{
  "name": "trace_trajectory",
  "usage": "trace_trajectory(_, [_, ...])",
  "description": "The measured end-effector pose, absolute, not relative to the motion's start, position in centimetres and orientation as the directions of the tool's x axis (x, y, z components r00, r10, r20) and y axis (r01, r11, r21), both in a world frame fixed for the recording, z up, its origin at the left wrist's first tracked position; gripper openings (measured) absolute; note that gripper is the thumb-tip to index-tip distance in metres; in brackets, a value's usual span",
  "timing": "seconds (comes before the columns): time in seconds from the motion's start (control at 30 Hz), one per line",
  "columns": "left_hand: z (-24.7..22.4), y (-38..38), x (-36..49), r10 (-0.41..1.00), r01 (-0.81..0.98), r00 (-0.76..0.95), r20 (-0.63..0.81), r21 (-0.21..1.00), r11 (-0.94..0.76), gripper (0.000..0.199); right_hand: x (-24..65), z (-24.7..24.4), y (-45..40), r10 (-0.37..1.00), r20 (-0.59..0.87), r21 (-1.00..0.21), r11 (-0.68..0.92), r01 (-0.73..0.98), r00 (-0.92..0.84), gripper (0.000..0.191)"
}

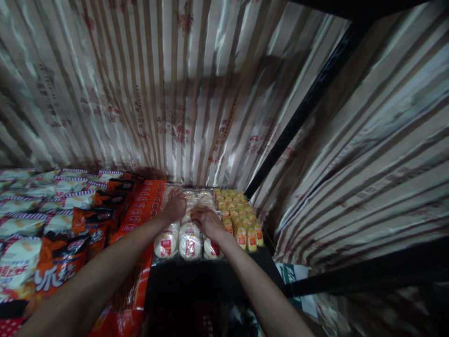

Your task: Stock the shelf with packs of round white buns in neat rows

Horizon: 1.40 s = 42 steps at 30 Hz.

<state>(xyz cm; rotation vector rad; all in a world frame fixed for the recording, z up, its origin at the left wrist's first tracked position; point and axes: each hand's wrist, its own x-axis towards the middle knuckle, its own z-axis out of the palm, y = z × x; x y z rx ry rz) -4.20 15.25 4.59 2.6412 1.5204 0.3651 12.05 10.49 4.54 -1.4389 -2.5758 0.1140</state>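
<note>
Left forearm [101, 267] partly hides orange packets [58, 267].

Shows white and red on the round packs [190, 238], yellow and orange-red on the small packs [242, 238]. Runs orange-red with pale-rimmed circles along the long package [143, 199]. Mixes orange, black and white on the dark-topped bags [56, 269]; white with blue-striped edges on the pale bags [21, 255]. Alternates silvery and brown stripes, with dark red print, on the curtain [196, 61]. Reads plain black on the pole [305, 108].

Dim light is falling unevenly, pale sheen is streaking the pleated curtain [196, 117], broad shadow is crossing it, lower foreground is sinking toward black, outer edges are stretching and blurring
</note>
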Motion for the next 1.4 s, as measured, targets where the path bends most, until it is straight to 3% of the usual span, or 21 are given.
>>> trace_trajectory(0.27, [4.2, 15.3, -4.1, 0.868, 0.848, 0.467, 0.171, 0.191, -0.494, 0.023, 11.6, 5.0, 10.7, 0.894, 0.031, -0.078, 0.448, 0.891, -0.447, 0.024])
trace_trajectory(0.47, [4.2, 15.4, -4.1, 0.869, 0.846, 0.469, 0.154, 0.202, -0.493, 0.026, 11.3, 5.0, 11.0, 0.898, -0.011, -0.095, 0.437, 0.894, -0.44, 0.024])
trace_trajectory(0.7, [4.2, 15.4, -4.1, 0.865, 0.839, 0.469, 0.18, 0.214, -0.5, 0.027, 12.0, 4.2, 11.8, 0.884, 0.037, -0.26, 0.458, 0.85, -0.465, 0.009])
trace_trajectory(0.8, [4.1, 15.4, -4.2, 0.865, 0.837, 0.467, 0.184, 0.222, -0.499, 0.027, 12.1, 3.9, 12.0, 0.874, 0.09, -0.302, 0.48, 0.824, -0.477, 0.012])
trace_trajectory(0.97, [4.2, 15.3, -4.2, 0.868, 0.839, 0.46, 0.187, 0.227, -0.494, 0.023, 11.8, 3.6, 11.5, 0.889, 0.2, -0.3, 0.456, 0.838, -0.412, 0.013])
trace_trajectory(1.27, [4.2, 13.6, -5.0, 0.837, 0.816, 0.449, 0.313, 0.238, -0.526, 0.021, 11.1, 3.5, 11.0, 0.921, 0.193, -0.256, 0.38, 0.889, -0.338, 0.013])
trace_trajectory(1.4, [3.9, 12.5, -5.3, 0.842, 0.818, 0.483, 0.239, 0.22, -0.532, 0.017, 10.9, 3.2, 10.9, 0.924, 0.223, -0.245, 0.36, 0.9, -0.309, 0.014])
